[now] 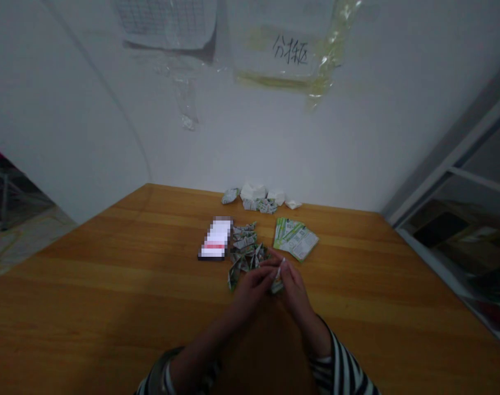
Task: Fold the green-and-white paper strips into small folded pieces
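My left hand (252, 286) and my right hand (294, 289) meet over the wooden table (110, 296), fingers pinched together on one small folded piece of green-and-white printed paper (278, 281). Just beyond my fingers lies a pile of several folded paper pieces (245, 248) of the same print. To its right sits a small stack of flat green-and-white paper sheets (296, 238). Both forearms wear striped sleeves.
A phone (215, 241) with a lit screen lies left of the pile. More folded and crumpled paper bits (258, 197) sit against the white wall. Taped papers hang on that wall (274, 55). A metal frame (451, 164) borders the table's right side.
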{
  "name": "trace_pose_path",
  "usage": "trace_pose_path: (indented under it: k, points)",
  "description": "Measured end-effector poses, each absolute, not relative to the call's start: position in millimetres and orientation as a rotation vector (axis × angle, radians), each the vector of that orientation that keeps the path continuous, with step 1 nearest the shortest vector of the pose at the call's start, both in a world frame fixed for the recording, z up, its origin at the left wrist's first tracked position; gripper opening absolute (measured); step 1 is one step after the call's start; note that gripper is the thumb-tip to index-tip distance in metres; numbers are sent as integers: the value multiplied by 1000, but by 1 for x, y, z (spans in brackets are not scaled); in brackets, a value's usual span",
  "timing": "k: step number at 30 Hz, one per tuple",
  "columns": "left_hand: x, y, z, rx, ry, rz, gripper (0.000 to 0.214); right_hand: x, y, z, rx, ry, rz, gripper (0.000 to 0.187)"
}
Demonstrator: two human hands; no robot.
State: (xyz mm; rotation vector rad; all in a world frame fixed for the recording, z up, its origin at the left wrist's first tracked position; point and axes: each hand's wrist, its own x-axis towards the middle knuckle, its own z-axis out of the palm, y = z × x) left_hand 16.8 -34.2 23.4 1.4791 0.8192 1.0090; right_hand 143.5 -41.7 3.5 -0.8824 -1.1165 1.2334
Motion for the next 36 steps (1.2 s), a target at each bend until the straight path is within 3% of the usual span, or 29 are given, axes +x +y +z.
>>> trace_pose_path:
  k: [9, 17, 21, 33, 36]
  points:
    - [17, -36, 24, 1421, 751, 955, 26, 151, -41, 9, -801, -1118, 1428, 49]
    - [16, -41, 29, 1747, 882, 965, 23, 155, -40, 12, -1015, -1601, 877, 58]
    - [12, -41, 29, 1830, 1031, 970, 18, 159, -42, 19, -1160, -1732, 598, 40]
    - [3, -32, 31, 2060, 1304, 886, 28, 167, -42, 7, -1250, -1629, 686, 36]
    - [2, -29, 31, 1991, 1209, 955, 20, 166, -42, 11, -1177, -1554, 789, 37]
